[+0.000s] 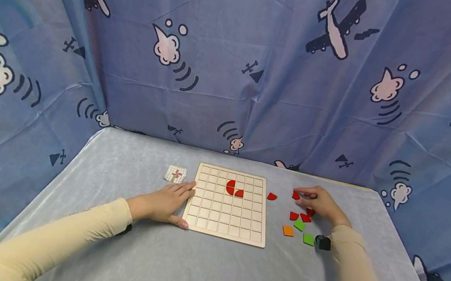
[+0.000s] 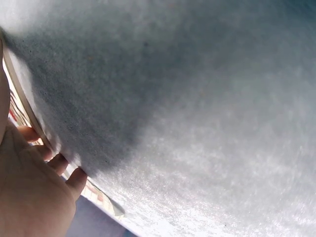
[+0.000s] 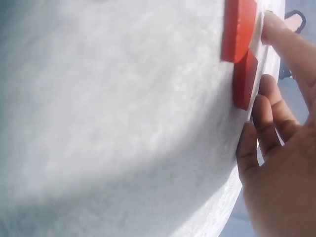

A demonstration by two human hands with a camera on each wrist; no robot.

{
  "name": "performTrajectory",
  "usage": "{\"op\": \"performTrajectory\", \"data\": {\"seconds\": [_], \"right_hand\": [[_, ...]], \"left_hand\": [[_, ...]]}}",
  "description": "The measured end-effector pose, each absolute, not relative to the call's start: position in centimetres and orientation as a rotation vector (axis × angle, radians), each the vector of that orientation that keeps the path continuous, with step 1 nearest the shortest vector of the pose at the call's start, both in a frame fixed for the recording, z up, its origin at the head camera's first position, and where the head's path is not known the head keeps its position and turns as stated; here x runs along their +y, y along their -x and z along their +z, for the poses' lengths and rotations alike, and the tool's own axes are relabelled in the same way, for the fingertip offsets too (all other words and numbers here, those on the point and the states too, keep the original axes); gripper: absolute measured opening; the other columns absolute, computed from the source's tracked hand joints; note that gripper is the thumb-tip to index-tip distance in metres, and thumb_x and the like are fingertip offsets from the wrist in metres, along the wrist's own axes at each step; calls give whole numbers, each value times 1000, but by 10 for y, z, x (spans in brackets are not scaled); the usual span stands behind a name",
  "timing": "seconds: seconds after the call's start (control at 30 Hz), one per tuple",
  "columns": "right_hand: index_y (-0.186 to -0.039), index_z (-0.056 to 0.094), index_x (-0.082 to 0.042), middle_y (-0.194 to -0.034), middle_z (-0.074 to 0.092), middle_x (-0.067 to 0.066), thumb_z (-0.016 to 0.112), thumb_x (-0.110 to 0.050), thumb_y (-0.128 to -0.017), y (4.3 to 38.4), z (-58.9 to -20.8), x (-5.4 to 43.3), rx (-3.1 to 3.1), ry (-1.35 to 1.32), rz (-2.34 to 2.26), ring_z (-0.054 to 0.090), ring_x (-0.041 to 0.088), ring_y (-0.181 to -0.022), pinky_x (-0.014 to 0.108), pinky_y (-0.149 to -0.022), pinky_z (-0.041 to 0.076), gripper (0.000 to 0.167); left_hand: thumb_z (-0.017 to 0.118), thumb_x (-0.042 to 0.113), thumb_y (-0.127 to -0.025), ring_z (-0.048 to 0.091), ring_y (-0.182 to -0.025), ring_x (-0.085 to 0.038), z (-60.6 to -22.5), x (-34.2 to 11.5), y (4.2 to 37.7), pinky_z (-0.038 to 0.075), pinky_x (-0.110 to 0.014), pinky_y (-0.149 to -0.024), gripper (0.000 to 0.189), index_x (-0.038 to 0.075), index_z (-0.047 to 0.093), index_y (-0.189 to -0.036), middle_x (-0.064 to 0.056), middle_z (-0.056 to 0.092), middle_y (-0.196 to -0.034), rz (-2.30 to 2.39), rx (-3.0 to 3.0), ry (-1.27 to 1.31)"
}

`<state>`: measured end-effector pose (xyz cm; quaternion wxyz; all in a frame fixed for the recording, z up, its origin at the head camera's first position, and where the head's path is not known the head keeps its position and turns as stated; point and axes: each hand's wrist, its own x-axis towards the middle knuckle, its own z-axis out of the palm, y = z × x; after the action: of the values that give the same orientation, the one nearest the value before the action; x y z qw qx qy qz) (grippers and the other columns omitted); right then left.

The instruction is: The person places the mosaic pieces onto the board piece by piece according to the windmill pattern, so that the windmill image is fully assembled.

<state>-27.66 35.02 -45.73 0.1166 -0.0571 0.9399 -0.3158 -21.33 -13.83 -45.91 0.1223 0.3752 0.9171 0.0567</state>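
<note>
My left hand [image 1: 165, 201] rests against the left edge of a light wooden grid board [image 1: 224, 218], fingers straight. In the left wrist view, that hand's fingertips [image 2: 75, 180] lie along the board's rim. Three red quarter-circle pieces sit on the grid, one being the lower-right piece [image 1: 239, 193]. To the right of the board, my right hand [image 1: 324, 206] pinches a red quarter-circle piece [image 1: 296, 195] between thumb and index finger, low over the table. In the right wrist view, two red pieces [image 3: 240, 29] lie beside that hand; its fingertip contact is partly hidden.
A small pattern card [image 1: 175, 174] lies left of the board. One red piece [image 1: 272, 196] is near the board's right edge. Nearer me are several red pieces [image 1: 294, 216], an orange square [image 1: 288, 231] and two green squares [image 1: 308, 239]. A patterned blue curtain [image 1: 219, 62] hangs behind the table.
</note>
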Motion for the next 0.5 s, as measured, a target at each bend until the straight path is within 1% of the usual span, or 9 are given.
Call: {"op": "performTrajectory", "data": {"seconds": [0.17, 0.37, 0.5], "right_hand": [[-136, 61, -7, -129, 51, 25, 72, -28, -91, 279, -459, 351, 2727, 159, -953, 47, 35, -112, 49, -97, 44, 51], [-134, 63, -6, -132, 52, 26, 74, -28, -90, 279, -457, 348, 2727, 127, -952, 49, 39, -117, 56, -103, 43, 50], [-131, 65, -7, -132, 53, 26, 74, -27, -90, 280, -455, 347, 2729, 90, -950, 50, 39, -119, 56, -103, 44, 47]], "left_hand": [[54, 71, -87, 18, -154, -35, -460, -138, 214, 25, -54, -122, 102, 2, 24, -156, -18, 11, -167, 158, 2673, -1102], [54, 71, -87, 19, -154, -35, -460, -139, 213, 26, -54, -121, 102, 3, 24, -156, -17, 11, -167, 165, 2674, -1097], [54, 71, -86, 18, -154, -34, -460, -139, 213, 26, -53, -122, 103, 3, 23, -156, -16, 10, -167, 153, 2677, -1091]]}}
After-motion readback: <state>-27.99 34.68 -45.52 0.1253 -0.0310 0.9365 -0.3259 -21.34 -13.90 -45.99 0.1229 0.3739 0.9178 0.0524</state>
